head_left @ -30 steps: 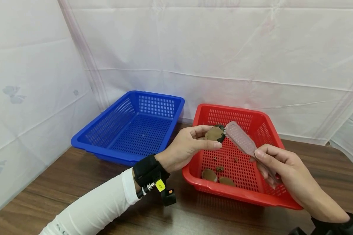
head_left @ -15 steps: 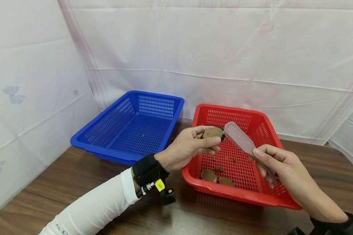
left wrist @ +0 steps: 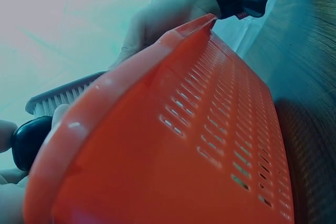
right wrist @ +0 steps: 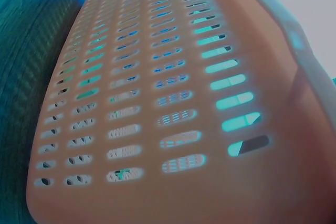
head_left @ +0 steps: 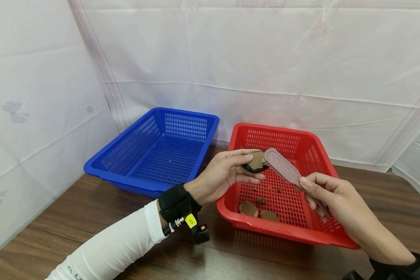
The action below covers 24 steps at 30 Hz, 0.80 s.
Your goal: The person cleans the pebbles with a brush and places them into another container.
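Over the red basket [head_left: 287,235], my left hand [head_left: 217,177] pinches a rounded, smooth black piece, perhaps a pebble [head_left: 253,161], caked with brown mud on its upper face. Its bare dark side, black and glossy [left wrist: 30,142], shows in the left wrist view between the fingers. My right hand [head_left: 339,200] grips the handle of a pinkish-grey brush [head_left: 282,166]. The brush's pale bristles [left wrist: 55,102] touch the muddy face at its right edge. In the right wrist view the basket wall [right wrist: 126,93] hides both hands.
Two mud-covered oval pieces [head_left: 248,209] lie at the basket's near left, with small mud crumbs [head_left: 261,201] beside them. A blue basket [head_left: 126,179] stands to the left on the wooden table [head_left: 91,217]. White sheeting [head_left: 231,58] hangs behind.
My left fingers have turned the muddy piece, and the thumb now lies higher across its top. Dark surface shows along its lower edge. The brush head has dropped slightly.
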Each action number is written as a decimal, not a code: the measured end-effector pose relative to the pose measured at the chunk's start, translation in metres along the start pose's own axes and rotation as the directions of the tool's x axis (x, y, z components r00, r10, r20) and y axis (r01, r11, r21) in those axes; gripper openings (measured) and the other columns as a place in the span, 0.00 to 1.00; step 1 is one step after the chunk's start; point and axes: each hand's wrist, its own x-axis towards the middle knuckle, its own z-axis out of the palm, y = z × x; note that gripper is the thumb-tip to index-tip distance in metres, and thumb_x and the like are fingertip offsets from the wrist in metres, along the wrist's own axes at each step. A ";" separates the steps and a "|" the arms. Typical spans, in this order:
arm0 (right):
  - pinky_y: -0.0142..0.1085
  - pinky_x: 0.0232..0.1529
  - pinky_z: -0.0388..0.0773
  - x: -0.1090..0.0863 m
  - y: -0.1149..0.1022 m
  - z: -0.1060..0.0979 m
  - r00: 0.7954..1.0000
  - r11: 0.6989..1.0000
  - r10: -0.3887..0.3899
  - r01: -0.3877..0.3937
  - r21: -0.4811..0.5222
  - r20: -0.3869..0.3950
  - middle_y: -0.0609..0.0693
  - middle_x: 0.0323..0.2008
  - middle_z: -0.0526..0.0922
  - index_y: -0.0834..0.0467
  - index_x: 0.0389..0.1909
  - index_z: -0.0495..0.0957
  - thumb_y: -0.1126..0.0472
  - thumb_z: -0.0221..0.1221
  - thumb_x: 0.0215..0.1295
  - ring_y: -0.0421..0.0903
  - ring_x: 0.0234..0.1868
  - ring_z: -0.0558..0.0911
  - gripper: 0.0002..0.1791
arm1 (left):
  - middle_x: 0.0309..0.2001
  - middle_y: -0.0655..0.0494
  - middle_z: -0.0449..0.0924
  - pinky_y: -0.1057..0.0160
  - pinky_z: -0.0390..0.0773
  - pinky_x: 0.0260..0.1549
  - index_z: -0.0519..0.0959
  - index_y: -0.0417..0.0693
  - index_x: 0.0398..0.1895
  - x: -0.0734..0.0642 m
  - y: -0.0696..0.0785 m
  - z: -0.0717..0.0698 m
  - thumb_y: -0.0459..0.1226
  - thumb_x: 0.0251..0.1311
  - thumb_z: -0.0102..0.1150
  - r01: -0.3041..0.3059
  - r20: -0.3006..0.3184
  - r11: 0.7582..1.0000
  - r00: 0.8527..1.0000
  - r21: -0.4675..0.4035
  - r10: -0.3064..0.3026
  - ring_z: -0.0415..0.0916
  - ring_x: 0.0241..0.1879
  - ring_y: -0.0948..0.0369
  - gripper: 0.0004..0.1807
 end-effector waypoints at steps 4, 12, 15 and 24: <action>0.44 0.15 0.70 0.000 0.000 0.000 1.000 1.000 0.004 -0.004 0.006 -0.007 0.53 0.23 0.74 0.60 0.41 0.79 0.51 0.55 0.84 0.49 0.18 0.67 0.16 | 0.58 0.35 0.80 0.55 0.86 0.53 0.70 0.31 0.75 0.000 0.000 -0.001 0.33 0.82 0.48 0.000 0.002 1.000 1.000 -0.004 0.000 0.89 0.41 0.57 0.24; 0.45 0.15 0.69 0.001 0.000 -0.001 0.999 1.000 0.018 -0.018 0.010 -0.037 0.51 0.23 0.73 0.59 0.37 0.78 0.50 0.55 0.84 0.48 0.19 0.70 0.17 | 0.58 0.36 0.80 0.57 0.87 0.50 0.69 0.31 0.75 0.000 -0.001 0.000 0.33 0.81 0.47 -0.009 0.006 1.000 1.000 -0.001 0.009 0.89 0.40 0.58 0.24; 0.46 0.15 0.68 0.000 0.000 -0.001 0.999 1.000 0.017 -0.017 0.004 -0.046 0.51 0.22 0.73 0.59 0.36 0.77 0.50 0.56 0.84 0.48 0.19 0.69 0.18 | 0.58 0.35 0.80 0.57 0.87 0.50 0.69 0.30 0.74 -0.001 -0.001 0.000 0.33 0.81 0.47 -0.017 0.003 1.000 1.000 -0.003 0.017 0.89 0.40 0.59 0.24; 0.46 0.15 0.66 0.000 -0.001 -0.001 0.997 0.999 0.026 -0.024 0.025 -0.068 0.51 0.22 0.72 0.59 0.35 0.76 0.50 0.57 0.83 0.49 0.19 0.70 0.18 | 0.59 0.34 0.80 0.58 0.88 0.48 0.69 0.29 0.74 -0.001 -0.002 0.000 0.32 0.80 0.46 -0.038 -0.014 0.999 0.999 -0.013 0.038 0.89 0.38 0.59 0.25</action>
